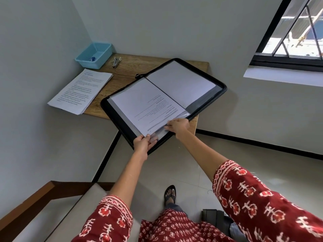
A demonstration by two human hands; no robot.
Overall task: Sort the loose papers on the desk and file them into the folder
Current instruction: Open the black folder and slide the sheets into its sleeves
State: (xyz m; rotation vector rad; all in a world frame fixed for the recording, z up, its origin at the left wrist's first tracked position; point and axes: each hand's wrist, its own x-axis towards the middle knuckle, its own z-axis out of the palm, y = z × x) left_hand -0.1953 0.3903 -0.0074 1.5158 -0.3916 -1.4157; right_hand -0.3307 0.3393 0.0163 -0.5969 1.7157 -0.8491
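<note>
A black zip folder (221, 95) lies open on the wooden desk (125, 70), hanging over its near edge. Clear plastic sleeves inside hold white sheets. A printed sheet (148, 103) lies on the folder's left page, partly inside a sleeve. My left hand (142, 143) pinches the near corner of that sheet and sleeve, thumb on top. My right hand (178, 126) pinches the sleeve's near edge beside the sheet. A stack of loose printed papers (80, 91) lies on the desk's left end, jutting over its edge.
A light blue plastic tray (93, 55) stands at the desk's far left corner, with a stapler (116, 62) next to it. Walls close in behind and to the left. A barred window (295, 32) is at upper right. A cushioned wooden seat (52, 206) is below left.
</note>
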